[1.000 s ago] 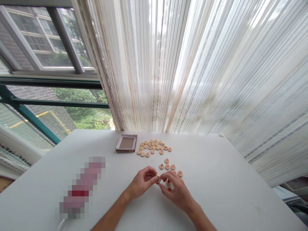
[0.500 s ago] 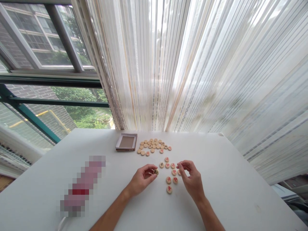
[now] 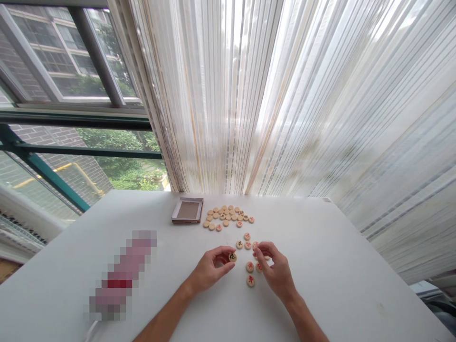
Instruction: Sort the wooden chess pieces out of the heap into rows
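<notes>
My left hand (image 3: 210, 270) grips a round wooden Chinese chess piece (image 3: 232, 257) with a black character, held between thumb and fingers. The piece is tilted so its marked face shows. My right hand (image 3: 276, 268) hovers over the loose group of pieces at the right, thumb and forefinger drawn together; whether anything is between them is hidden. It partly covers several red-marked pieces. Left of it lie a black-marked piece (image 3: 239, 244) and a red-marked piece (image 3: 248, 245). Nearer to me are two more red pieces, one a red-marked piece (image 3: 251, 280) closest to the front.
Farther back on the white table (image 3: 199, 313) lie several wooden pieces (image 3: 228, 217), mostly blank side up. Beside them sits a shallow box (image 3: 187, 210). A blurred pinkish object (image 3: 123, 275) with a white cord lies at the left. A striped curtain (image 3: 228, 95) hangs behind.
My right hand has moved left over the red-marked pieces, covering some. My left hand has shifted slightly right and turned the chess piece so its face shows more.
</notes>
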`<state>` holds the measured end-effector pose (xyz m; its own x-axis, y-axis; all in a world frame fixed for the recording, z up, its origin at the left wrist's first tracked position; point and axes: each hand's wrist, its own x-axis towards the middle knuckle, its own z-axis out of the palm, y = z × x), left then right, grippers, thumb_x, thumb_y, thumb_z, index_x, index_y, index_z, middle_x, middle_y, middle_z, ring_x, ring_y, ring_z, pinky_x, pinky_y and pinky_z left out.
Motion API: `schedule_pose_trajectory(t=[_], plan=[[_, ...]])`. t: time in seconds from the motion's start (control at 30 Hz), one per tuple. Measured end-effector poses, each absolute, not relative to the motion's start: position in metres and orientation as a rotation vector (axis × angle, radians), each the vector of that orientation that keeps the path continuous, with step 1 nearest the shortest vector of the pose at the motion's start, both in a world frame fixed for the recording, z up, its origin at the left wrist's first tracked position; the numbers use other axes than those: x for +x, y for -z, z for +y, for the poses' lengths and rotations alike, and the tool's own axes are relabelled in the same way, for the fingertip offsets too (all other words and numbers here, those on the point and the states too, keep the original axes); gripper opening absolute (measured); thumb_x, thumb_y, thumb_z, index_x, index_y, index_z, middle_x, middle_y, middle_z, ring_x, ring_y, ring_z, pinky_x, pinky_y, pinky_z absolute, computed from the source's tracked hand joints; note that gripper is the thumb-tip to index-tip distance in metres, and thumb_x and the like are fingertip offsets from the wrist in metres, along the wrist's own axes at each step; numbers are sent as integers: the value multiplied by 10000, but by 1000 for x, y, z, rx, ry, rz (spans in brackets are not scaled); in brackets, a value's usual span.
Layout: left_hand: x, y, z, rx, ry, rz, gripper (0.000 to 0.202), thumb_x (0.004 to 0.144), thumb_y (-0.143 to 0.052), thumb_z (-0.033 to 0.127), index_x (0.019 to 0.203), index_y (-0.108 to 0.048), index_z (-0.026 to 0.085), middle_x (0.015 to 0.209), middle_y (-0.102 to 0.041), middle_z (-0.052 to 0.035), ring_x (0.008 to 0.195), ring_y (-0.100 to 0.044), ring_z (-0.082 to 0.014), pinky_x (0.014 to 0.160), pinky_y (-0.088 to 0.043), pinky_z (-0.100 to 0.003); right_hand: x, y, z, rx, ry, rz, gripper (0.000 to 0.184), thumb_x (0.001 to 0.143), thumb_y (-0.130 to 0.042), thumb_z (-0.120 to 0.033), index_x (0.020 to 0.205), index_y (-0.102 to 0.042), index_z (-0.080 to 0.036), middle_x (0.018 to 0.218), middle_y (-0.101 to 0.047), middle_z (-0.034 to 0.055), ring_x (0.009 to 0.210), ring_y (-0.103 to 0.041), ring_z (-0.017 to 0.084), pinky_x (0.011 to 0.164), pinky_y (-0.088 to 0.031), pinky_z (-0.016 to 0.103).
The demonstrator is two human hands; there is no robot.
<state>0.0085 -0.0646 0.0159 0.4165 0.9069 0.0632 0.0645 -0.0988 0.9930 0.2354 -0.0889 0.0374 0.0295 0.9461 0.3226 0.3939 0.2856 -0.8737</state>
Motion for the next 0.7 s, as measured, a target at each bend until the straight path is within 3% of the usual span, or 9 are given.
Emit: schedule_pose_trajectory(t=[0.2,0.7], plan=[[10,-17,-66,1554,-889,896,363,847,-699,312,1175,-651,164,977,-695,-81,865,-643,-190,841,-537,-333,222,-37,-93,-1132,-668,-1769,118,943,-543,-272,914,-638,-210,858,-680,35,720,-638,156,702,-535,263],[12,-29,-70,1606,-852,858,305,843,-709,330,1093,-661,162,927,-731,-74,852,-656,-197,821,-530,-323,215,-39,-96,-1068,-754,-1872,101,923,-555,-226,969,-646,-224,897,-681,41,764,-638,163,701,-531,270]])
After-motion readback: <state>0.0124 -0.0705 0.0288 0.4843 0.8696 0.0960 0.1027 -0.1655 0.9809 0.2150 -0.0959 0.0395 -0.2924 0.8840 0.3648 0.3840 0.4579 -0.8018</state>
